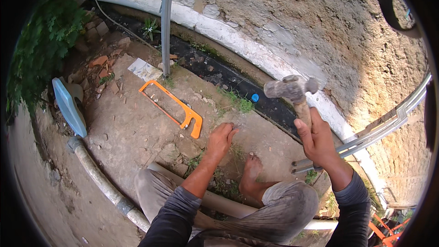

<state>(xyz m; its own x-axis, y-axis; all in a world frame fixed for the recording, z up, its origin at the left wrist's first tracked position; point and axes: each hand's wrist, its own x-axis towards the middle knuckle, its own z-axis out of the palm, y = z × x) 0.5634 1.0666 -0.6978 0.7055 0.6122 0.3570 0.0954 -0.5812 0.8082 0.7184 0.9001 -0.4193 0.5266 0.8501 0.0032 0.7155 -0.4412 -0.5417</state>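
The left hand (222,138) curls over something too small to tell; the hammer (292,92) handle vanishes inside the right hand (318,142) (head blurred).

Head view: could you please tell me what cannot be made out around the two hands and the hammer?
- Whatever the left hand pinches against the ground: too small, hidden by its fingers.
- Hammer: head blurred; lower handle hidden inside the right hand.
- Grey pipe: its middle is hidden under the legs.
- Orange frame: cut off by the lower right rim.
- Hacksaw: blade too thin to see.
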